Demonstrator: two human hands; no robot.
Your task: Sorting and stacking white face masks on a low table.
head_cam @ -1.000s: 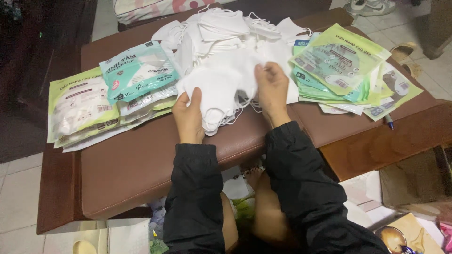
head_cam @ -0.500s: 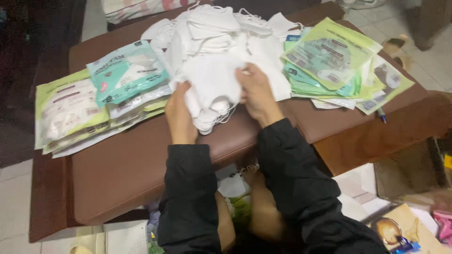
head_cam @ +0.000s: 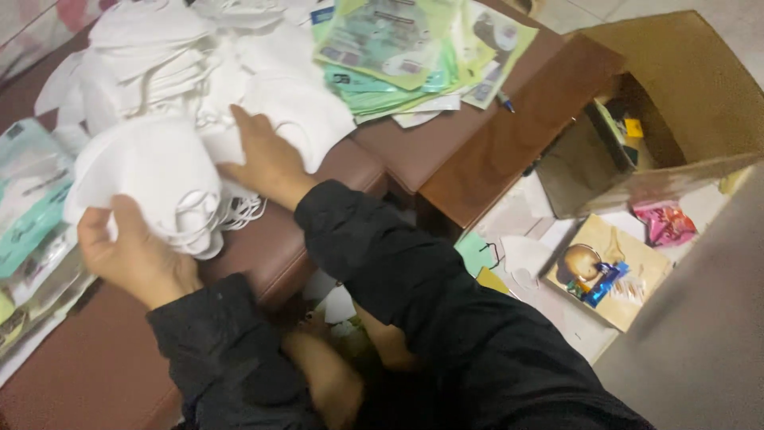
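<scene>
My left hand (head_cam: pixel 131 255) grips a stack of white folded face masks (head_cam: pixel 151 179) from below, thumb up over its near edge, fingers closed around the bundle; ear loops hang loose from the underside. The stack sits lifted just above the brown padded table (head_cam: pixel 87 358), toward its near edge. My right hand (head_cam: pixel 267 159) lies palm down with fingers half spread, pressing flat on the loose white masks (head_cam: pixel 298 111) just beside the held stack; it grips nothing that I can see.

Judgement on the step in hand: the stack wants squaring. The left grip should stay firm at the folded edge so the layers do not fan, and the trailing loops should be tucked in before they snag on the neighbouring pile. The right hand does best keeping the loose masks pinned.

Pose: both forearms in black sleeves reach forward over the near edge, the right crossing further in, wrist bent down.

Outward: sealed teal-and-white mask packets (head_cam: pixel 32 207) lie at the left edge, a fan of green flat packets (head_cam: pixel 398 48) at the far right corner. Past the table's right edge an open cardboard box (head_cam: pixel 684 95) stands on the floor.
</scene>
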